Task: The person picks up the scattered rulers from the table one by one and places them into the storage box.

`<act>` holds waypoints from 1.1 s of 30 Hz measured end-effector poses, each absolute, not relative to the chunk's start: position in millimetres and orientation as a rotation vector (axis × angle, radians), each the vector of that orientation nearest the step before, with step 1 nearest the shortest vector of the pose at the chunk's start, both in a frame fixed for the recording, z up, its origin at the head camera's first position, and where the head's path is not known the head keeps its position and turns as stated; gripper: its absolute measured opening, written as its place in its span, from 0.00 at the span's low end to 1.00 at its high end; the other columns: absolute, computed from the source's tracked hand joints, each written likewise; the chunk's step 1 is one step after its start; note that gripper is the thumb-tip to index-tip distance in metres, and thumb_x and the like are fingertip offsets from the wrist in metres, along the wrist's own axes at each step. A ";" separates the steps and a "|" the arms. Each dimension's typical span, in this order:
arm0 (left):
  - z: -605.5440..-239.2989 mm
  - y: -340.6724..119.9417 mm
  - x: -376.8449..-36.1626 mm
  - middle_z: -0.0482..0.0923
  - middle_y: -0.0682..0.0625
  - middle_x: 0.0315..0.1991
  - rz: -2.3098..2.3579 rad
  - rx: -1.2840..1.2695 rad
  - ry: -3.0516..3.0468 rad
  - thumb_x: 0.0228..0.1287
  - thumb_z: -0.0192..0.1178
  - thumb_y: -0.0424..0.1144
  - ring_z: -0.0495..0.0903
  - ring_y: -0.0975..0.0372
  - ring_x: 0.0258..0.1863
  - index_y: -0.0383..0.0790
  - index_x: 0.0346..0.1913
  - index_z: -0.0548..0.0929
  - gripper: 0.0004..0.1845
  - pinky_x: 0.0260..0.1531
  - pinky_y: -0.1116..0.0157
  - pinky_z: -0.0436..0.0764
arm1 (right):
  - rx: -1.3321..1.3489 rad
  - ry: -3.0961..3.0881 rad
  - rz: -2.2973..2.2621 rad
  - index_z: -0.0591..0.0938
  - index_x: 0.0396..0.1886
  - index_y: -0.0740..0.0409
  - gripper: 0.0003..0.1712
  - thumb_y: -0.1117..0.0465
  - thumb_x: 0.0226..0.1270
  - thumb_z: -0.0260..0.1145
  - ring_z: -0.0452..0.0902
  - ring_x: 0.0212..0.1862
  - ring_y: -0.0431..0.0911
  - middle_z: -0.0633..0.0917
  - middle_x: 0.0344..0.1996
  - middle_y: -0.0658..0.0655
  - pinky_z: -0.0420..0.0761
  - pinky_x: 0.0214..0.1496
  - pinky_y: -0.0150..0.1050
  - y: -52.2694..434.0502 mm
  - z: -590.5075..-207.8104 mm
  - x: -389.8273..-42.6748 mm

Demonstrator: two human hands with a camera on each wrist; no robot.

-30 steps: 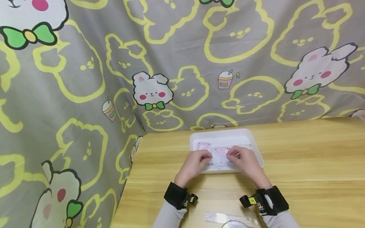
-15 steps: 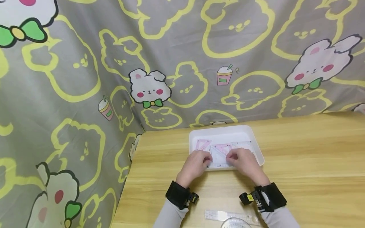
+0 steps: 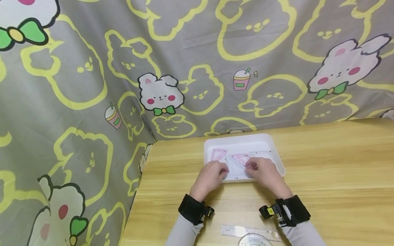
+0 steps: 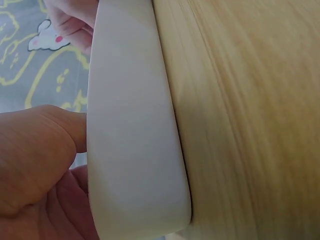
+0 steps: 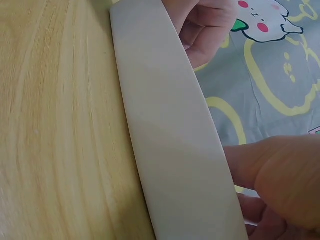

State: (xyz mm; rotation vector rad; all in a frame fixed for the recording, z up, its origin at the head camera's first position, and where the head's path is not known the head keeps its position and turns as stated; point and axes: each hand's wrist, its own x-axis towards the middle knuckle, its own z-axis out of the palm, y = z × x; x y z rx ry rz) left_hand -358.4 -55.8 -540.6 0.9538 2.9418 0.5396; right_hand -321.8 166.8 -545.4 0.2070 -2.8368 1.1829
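A clear triangle ruler (image 3: 235, 167) in the white tray (image 3: 275, 150) is pinched by the left hand (image 3: 209, 177) and the right hand (image 3: 264, 174).

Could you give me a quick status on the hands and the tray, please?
Both hands, left and right, reach into the white tray, fingers on clear set squares. Grip unclear. Ruler lies near, nothing blocking.
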 end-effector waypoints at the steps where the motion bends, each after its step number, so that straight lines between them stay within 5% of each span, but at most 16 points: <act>1: -539.9 -55.8 -358.2 0.87 0.56 0.37 0.534 0.957 2.951 0.71 0.67 0.33 0.82 0.66 0.36 0.45 0.41 0.91 0.05 0.40 0.69 0.80 | 0.207 -2.834 1.182 0.88 0.39 0.63 0.06 0.66 0.64 0.75 0.80 0.35 0.47 0.87 0.30 0.54 0.78 0.40 0.44 166.9 -545.0 -321.8; 10: -526.5 -59.9 -356.2 0.85 0.56 0.32 0.552 0.952 2.961 0.70 0.67 0.35 0.73 0.67 0.27 0.44 0.41 0.90 0.03 0.28 0.72 0.71 | 0.224 -2.842 1.155 0.87 0.43 0.64 0.10 0.65 0.64 0.74 0.84 0.36 0.50 0.88 0.32 0.55 0.81 0.41 0.48 169.7 -540.3 -323.3; 19: -505.7 -55.2 -342.7 0.88 0.55 0.40 0.567 1.000 2.846 0.72 0.69 0.43 0.85 0.66 0.41 0.43 0.46 0.89 0.08 0.43 0.69 0.81 | 0.246 -2.789 1.107 0.87 0.42 0.63 0.10 0.63 0.64 0.76 0.82 0.33 0.47 0.87 0.28 0.52 0.79 0.37 0.43 170.2 -506.7 -314.5; 22: -496.5 -52.3 -333.7 0.88 0.54 0.39 0.582 1.023 2.821 0.70 0.70 0.43 0.83 0.67 0.39 0.42 0.46 0.88 0.10 0.41 0.70 0.80 | 0.307 -2.760 1.123 0.86 0.39 0.61 0.08 0.63 0.64 0.76 0.80 0.31 0.45 0.86 0.27 0.50 0.79 0.36 0.41 160.7 -494.6 -309.5; 33: -488.0 -36.6 -289.3 0.77 0.62 0.29 0.314 1.027 2.688 0.53 0.81 0.52 0.73 0.71 0.28 0.48 0.38 0.84 0.19 0.31 0.74 0.72 | 0.548 -2.894 1.134 0.85 0.33 0.54 0.07 0.64 0.60 0.77 0.78 0.32 0.39 0.85 0.27 0.46 0.81 0.38 0.39 147.7 -489.8 -273.5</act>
